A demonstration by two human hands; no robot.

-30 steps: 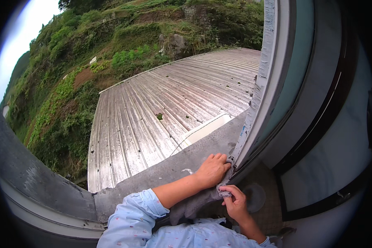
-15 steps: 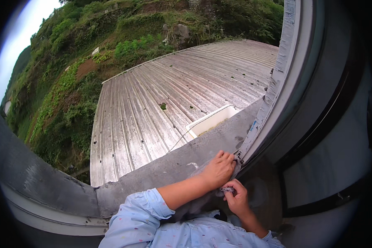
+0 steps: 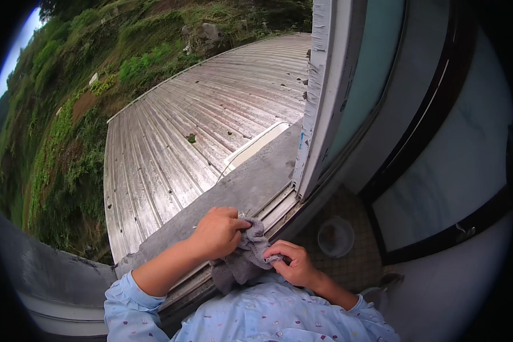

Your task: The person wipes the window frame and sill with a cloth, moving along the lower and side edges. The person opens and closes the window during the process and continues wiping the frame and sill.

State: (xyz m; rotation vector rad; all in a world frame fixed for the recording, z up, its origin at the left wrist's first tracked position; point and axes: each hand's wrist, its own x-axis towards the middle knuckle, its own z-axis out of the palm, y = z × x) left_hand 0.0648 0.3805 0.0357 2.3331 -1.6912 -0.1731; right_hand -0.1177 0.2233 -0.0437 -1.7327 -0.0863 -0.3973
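Observation:
A crumpled grey cloth [image 3: 242, 263] lies over the window track [image 3: 279, 212], its lower part hanging toward my body. My left hand [image 3: 218, 232] is closed on the cloth's upper end, at the track beside the concrete sill. Pinched between the fingers of my right hand [image 3: 291, 263] is a bunched corner of the same cloth, on the room side of the track. Fingertips of the left hand are partly hidden against the cloth. Beyond the left hand runs the grey sill [image 3: 242, 191].
The white window frame [image 3: 319, 108] rises just past the track. Outside, a white basin [image 3: 256, 145] sits beyond the sill by a corrugated metal roof [image 3: 171, 137]. A translucent bucket [image 3: 336, 236] stands on the tiled floor inside, near a dark-framed door [image 3: 427, 188].
Both hands have drawn back from the frame's foot along the track with the cloth, leftward in view. More of the cloth and track now shows. The view has turned toward the room.

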